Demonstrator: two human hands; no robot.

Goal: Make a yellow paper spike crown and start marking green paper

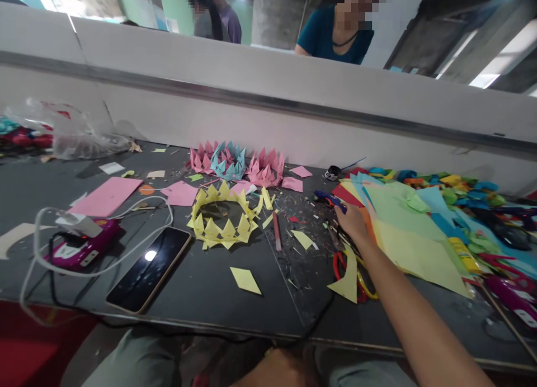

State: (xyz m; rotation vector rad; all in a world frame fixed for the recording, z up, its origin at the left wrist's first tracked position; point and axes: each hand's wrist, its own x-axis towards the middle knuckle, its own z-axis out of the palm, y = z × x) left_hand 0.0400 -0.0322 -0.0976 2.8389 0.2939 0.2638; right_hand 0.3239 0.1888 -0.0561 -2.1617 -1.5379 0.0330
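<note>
My right hand (pixel 353 222) reaches across the dark table (pixel 210 289) to the left edge of a stack of coloured paper sheets (pixel 406 230). Its back faces me and the fingers bend down at the stack's edge, so their grip is hidden. A blue-handled tool (pixel 329 199) lies just beyond the fingertips. Scissors with red and yellow handles (pixel 340 267) lie under my wrist beside a yellow offcut (pixel 349 283). A yellow paper crown (pixel 224 222) sits to the left. Only a small part of my left hand (pixel 282 371) shows at the bottom edge, near my lap.
Pink and blue paper crowns (pixel 235 164) stand at the back by a white partition (pixel 268 90), with two people behind it. A phone (pixel 149 268), a pink device with a white cable (pixel 79 248), pink paper (pixel 107 196) and a plastic bag (pixel 71 131) lie on the left. Folded pieces (pixel 474 191) are piled on the right.
</note>
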